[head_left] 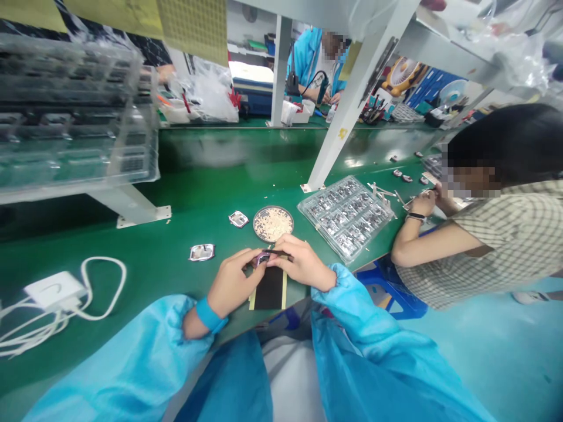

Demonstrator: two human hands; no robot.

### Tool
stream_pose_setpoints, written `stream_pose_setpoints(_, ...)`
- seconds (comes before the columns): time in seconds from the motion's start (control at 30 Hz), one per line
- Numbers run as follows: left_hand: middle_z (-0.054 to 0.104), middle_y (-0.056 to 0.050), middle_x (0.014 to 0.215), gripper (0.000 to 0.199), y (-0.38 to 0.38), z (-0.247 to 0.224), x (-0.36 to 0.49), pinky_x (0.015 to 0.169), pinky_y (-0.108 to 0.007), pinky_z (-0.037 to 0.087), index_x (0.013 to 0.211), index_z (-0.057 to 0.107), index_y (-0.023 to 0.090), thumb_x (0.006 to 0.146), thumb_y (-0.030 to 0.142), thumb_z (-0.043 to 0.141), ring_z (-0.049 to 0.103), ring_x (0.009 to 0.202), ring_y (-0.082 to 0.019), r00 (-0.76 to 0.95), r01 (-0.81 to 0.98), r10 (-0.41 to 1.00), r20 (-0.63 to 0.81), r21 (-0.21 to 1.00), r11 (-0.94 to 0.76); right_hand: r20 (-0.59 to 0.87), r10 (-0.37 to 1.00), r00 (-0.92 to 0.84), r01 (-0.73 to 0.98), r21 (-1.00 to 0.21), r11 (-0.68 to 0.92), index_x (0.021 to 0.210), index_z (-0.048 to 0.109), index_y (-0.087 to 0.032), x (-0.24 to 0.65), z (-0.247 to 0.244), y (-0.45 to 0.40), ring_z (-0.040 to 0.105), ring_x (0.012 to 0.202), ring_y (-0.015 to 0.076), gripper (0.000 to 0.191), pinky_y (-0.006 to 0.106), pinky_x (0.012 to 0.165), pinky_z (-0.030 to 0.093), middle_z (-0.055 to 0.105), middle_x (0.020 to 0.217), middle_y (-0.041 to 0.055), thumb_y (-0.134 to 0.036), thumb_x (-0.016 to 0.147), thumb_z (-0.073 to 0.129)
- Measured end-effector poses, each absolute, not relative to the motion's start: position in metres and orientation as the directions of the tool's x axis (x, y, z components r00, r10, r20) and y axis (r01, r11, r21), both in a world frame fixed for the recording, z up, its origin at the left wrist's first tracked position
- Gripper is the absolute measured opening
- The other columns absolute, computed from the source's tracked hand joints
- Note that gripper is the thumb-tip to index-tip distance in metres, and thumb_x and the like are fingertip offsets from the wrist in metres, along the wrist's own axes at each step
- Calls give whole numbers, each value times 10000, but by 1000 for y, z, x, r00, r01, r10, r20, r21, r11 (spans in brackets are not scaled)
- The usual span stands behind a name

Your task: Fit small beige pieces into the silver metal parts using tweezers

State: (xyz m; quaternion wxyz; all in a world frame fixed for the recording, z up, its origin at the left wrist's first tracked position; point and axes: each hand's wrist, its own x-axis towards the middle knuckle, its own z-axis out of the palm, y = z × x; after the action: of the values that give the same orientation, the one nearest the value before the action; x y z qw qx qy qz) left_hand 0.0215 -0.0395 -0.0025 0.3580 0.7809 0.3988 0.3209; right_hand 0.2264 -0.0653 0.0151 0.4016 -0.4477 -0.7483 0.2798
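Left hand (237, 276) pinches a small purplish case (263, 258) between thumb and fingers; right hand (302, 262) grips a dark slim tool (276, 252) across it, exact type too small to tell. Case is up off the bench, above the far end of a black pad (270, 290), probably to steady it at a workable angle. Round dish (273, 224) of tiny pieces sits just beyond the hands, likely for short reach. Two similar cases, near one (202, 252) and far one (238, 219), lie left, apparently kept handy; compartment tray (347, 217) right.
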Motion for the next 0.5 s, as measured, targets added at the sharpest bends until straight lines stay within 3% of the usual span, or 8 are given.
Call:
stream_pose_setpoints(0.13, 702, -28, 1046, 266, -31, 2, 18, 761, -281, 463, 1168, 676, 234, 934, 312, 575, 631, 880, -189, 421, 439, 882, 210, 804, -401, 347, 926, -146, 508, -777, 371, 893, 682, -193, 241, 16, -36, 587, 878, 182, 207, 304, 824, 481, 614, 911, 50, -380, 960, 620)
stream_pose_setpoints(0.27, 676, -17, 906, 340, 4, 13, 2, 671, -287, 440, 1238, 618, 229, 924, 350, 574, 604, 712, -182, 296, 584, 924, 243, 719, -376, 360, 932, 27, 668, -701, 252, 969, 721, -189, 257, 9, -16, 572, 878, 185, 214, 314, 844, 449, 613, 911, 57, -350, 974, 579)
stream_pose_setpoints(0.4, 682, -34, 882, 337, 75, 22, -23, 662, -313, 423, 1207, 658, 238, 913, 364, 552, 594, 701, -214, 228, 754, 939, 257, 564, -337, 407, 901, 151, 561, -786, 261, 862, 716, -174, 259, 4, -27, 566, 797, 168, 329, 294, 764, 453, 600, 839, 44, -428, 984, 549)
stream_pose_setpoints(0.5, 684, -111, 1015, 399, 119, 22, -33, 793, -374, 446, 1263, 642, 189, 933, 366, 506, 612, 921, -295, 173, 850, 959, 226, 458, -261, 374, 903, 213, 450, -858, 249, 844, 707, -172, 259, 1, -41, 576, 784, 161, 407, 291, 750, 466, 613, 854, 47, -471, 1008, 484)
